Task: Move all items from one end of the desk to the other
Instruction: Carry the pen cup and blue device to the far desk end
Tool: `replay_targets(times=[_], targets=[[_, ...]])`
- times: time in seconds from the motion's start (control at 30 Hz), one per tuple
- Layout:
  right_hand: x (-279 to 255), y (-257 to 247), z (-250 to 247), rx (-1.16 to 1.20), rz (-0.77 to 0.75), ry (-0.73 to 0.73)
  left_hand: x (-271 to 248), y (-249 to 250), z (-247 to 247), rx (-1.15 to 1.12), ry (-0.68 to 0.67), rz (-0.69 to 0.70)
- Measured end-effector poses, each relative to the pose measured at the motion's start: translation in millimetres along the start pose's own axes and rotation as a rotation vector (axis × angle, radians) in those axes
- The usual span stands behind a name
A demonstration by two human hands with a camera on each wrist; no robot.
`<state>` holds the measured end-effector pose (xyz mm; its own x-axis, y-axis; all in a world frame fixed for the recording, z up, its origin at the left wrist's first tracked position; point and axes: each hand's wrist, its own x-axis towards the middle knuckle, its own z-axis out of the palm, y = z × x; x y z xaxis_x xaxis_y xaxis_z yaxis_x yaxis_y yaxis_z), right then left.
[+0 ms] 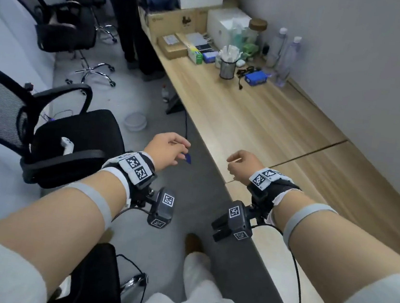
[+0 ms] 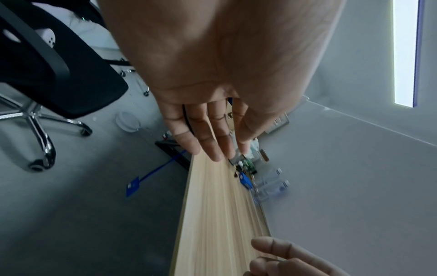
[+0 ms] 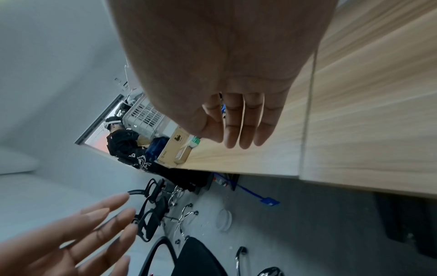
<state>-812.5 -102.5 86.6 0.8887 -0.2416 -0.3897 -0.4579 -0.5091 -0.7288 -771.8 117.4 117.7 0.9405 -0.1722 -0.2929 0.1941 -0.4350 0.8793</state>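
Long wooden desk (image 1: 267, 124) set against a grey wall; near end bare.
Items are clustered at the far end: mesh cup (image 1: 227, 69), bottles (image 1: 287, 61), boxes (image 1: 171, 44). Left hand (image 1: 166, 150) and right hand (image 1: 243, 165) are held empty, fingers loosely spread.

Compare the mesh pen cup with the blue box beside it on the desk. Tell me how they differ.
The mesh pen cup is black, round and stands upright with white things sticking out of its top; the blue box is blue, flat and rectangular, lying low. A black cable runs by the blue box, none by the pen cup. Both sit on the desk at its far end, untouched by either hand.
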Motion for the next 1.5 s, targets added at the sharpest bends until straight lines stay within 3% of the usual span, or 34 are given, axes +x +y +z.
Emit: replay_targets(times=[0.23, 0.4, 0.7, 0.9, 1.1, 1.3, 1.4, 1.5], targets=[[128, -89, 41, 0.092, -0.066, -0.121, 115, 9, -75, 0.010, 0.098, -0.095], [210, -143, 46, 0.080, -0.074, -0.149, 200, 31, -103, 0.004, 0.122, -0.121], [329, -192, 34, 0.065, 0.064, -0.088, 358, 55, -121, -0.042, -0.040, -0.099], [398, -210, 23, 0.060, 0.239, 0.056, 476, 76, -129, -0.063, -0.210, -0.072], [431, -204, -1, 0.098, 0.384, 0.178, 562, 107, -106, 0.018, -0.373, -0.033], [463, -157, -28, 0.149, 0.565, 0.252, 623, 128, -45, 0.121, -0.479, -0.001], [487, -136, -42, 0.133, 0.619, 0.290, 653, 132, -14, 0.223, -0.477, 0.073], [513, -129, -59, 0.055, 0.643, 0.353, 684, 130, 15, 0.299, -0.392, 0.148]])
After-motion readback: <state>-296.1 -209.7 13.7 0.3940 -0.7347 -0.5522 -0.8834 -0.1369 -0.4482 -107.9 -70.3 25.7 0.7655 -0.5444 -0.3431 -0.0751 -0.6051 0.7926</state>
